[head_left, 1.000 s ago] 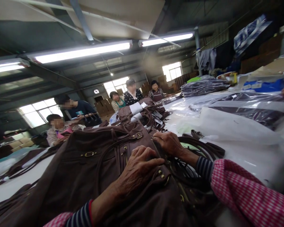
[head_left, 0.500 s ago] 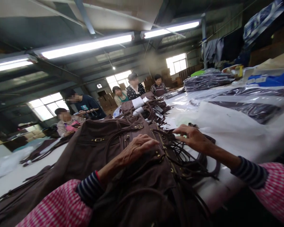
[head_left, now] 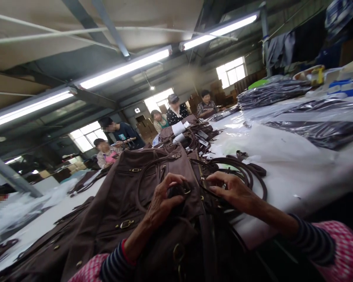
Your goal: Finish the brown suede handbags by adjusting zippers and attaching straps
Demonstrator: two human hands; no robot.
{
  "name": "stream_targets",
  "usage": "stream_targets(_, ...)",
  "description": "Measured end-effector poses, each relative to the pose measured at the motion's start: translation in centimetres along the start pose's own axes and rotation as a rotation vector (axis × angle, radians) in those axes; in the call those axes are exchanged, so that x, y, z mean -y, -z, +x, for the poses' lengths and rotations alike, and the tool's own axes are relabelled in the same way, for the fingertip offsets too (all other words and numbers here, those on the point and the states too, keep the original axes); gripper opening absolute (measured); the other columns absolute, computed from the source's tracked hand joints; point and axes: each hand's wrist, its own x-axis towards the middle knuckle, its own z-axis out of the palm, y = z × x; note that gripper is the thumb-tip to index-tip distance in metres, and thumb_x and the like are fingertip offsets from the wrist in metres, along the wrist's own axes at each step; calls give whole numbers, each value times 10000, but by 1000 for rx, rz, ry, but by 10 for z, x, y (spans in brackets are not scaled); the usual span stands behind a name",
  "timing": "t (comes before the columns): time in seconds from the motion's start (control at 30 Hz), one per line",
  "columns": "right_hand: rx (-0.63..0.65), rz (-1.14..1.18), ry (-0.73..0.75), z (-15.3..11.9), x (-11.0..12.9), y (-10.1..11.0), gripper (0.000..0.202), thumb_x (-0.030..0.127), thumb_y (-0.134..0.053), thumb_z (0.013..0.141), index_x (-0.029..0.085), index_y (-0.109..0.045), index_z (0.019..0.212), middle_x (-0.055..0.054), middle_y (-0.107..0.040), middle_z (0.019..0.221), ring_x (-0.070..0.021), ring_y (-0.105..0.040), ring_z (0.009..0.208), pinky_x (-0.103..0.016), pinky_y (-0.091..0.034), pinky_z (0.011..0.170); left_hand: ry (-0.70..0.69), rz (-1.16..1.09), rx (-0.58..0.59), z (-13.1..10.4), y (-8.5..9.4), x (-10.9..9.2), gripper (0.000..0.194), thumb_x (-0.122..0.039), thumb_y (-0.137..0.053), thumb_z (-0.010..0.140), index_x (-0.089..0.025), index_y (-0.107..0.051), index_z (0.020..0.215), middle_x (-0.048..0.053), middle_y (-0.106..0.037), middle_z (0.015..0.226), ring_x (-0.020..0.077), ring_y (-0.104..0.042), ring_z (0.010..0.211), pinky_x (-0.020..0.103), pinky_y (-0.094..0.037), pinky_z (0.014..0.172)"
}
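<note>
A dark brown handbag [head_left: 161, 231] with brass buckles lies on top of several like it, in front of me. My left hand [head_left: 166, 197] rests on its front, thumb and fingers curled round a dark bulge of the bag beside a buckle. My right hand [head_left: 233, 192] is at the bag's zipped edge, its thumb and fingers bent round a thin brown strap. Part of what those fingertips touch is hidden. Looped brown handles [head_left: 257, 176] spread behind my right hand over the white table [head_left: 297, 188].
More brown bags with white wrapping [head_left: 179, 128] are heaped farther along the table. Plastic-wrapped bags [head_left: 270, 94] are stacked at the back right, near a blue box [head_left: 347, 88]. Translucent white sheeting [head_left: 288, 145] covers the right side. Several people stand or sit beyond.
My left hand has gone from lying flatter on the bag to curling its fingers and thumb. The right hand has come lower and nearer the zipped edge. The view has turned left.
</note>
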Motion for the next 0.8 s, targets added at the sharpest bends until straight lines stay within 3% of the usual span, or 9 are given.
stream_targets(0.1, 113, 30, 35, -11, 15, 3, 188, 327, -663, 857, 222, -723, 1001, -18, -678, 959, -187, -612, 889, -290, -445, 782, 3, 19, -39, 1, -1, 0, 285, -178, -593, 717, -195, -546, 998, 57, -634, 1184, 247, -561, 1150, 459, -398, 1069)
stream_targets(0.2, 272, 54, 57, -17, 28, -2, 57, 252, -670, 823, 216, -702, 852, 14, -614, 923, -152, -581, 854, -257, -410, 732, -15, 95, 39, 4, 0, 1, 328, -179, -580, 754, -199, -576, 1081, 54, -629, 1161, 234, -563, 1107, 429, -426, 1032)
stream_targets(0.27, 259, 63, 31, -17, 32, -6, 22, 178, -646, 787, 194, -647, 773, 26, -583, 867, -140, -558, 836, -251, -389, 724, -69, 190, 118, 5, 1, -4, 378, -178, -565, 815, -223, -586, 1190, 54, -612, 1173, 225, -545, 1108, 409, -440, 1011)
stream_targets(0.43, 269, 85, -19, -15, 33, -5, 89, 232, -578, 870, 196, -545, 796, 50, -529, 748, -122, -498, 730, -239, -347, 629, -335, 480, 331, -4, 6, -48, 346, -152, -532, 914, -289, -604, 1222, 46, -519, 1374, 233, -433, 1259, 412, -376, 1090)
stream_targets(0.57, 311, -55, 62, -17, 33, -2, 146, 248, -504, 952, 205, -535, 815, 54, -538, 754, -115, -489, 717, -235, -326, 620, -459, 628, 583, -19, 0, -74, 287, -197, -627, 882, -286, -591, 1152, 13, -613, 1206, 214, -493, 1148, 390, -362, 1075)
stream_targets(0.67, 308, -197, 112, -19, 33, -3, 191, 297, -481, 991, 214, -551, 833, 47, -580, 735, -122, -533, 693, -247, -317, 618, -556, 725, 578, -27, -11, -73, 136, -270, -585, 963, -266, -584, 1099, 21, -607, 1212, 214, -478, 1186, 395, -347, 1078)
stream_targets(0.8, 260, -346, 148, -18, 30, -4, 242, 350, -446, 1019, 220, -563, 851, 30, -618, 735, -130, -575, 659, -263, -311, 613, -612, 742, 551, -27, -17, -62, 87, -287, -575, 984, -240, -545, 1051, 19, -610, 1196, 206, -478, 1161, 379, -357, 1042)
